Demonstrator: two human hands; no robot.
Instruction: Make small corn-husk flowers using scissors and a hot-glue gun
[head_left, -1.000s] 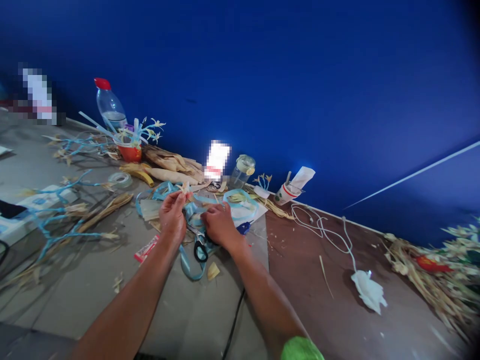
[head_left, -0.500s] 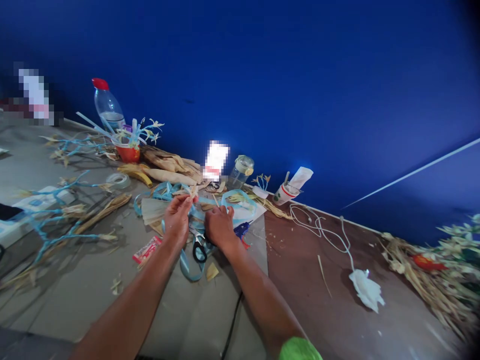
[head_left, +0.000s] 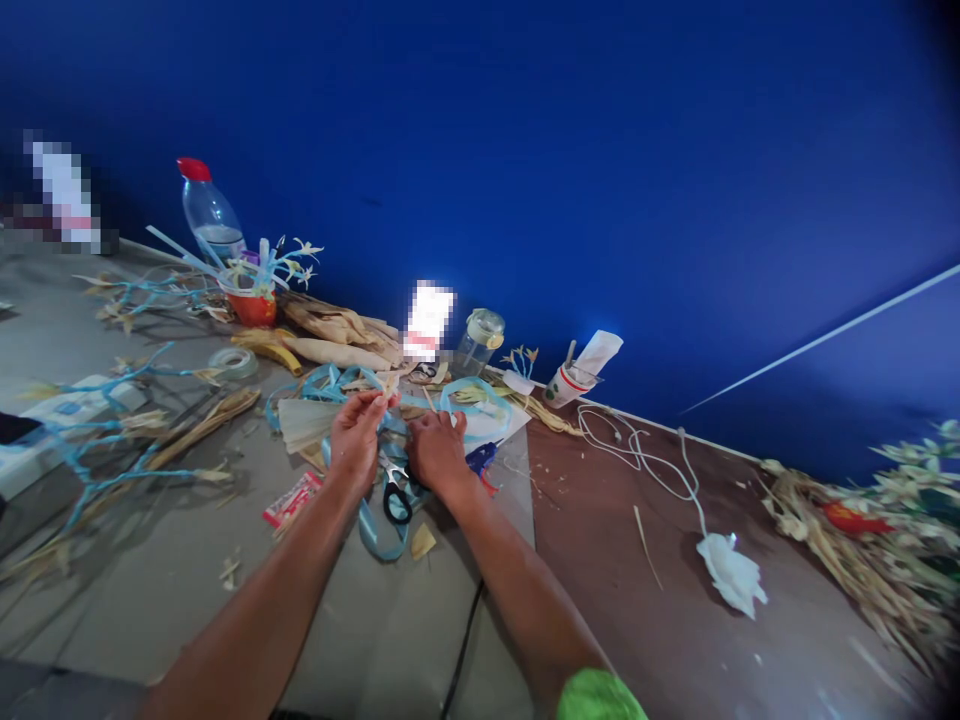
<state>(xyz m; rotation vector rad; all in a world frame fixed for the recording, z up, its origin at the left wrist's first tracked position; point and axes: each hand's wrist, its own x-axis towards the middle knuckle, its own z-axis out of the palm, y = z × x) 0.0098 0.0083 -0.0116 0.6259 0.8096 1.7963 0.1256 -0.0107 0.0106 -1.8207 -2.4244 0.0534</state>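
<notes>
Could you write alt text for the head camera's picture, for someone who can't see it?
A person's left hand pinches a small pale piece above a cluttered table, with the right hand close by, beside black-handled scissors. Around them lie light-blue ribbon, dried husks and blue branches with pale tips; a blue wall stands behind.

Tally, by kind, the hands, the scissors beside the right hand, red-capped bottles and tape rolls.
Hands: 2 (left hand, right hand)
Scissors beside the right hand: 1
Red-capped bottle: 1
Tape roll: 1
Total: 5
</notes>
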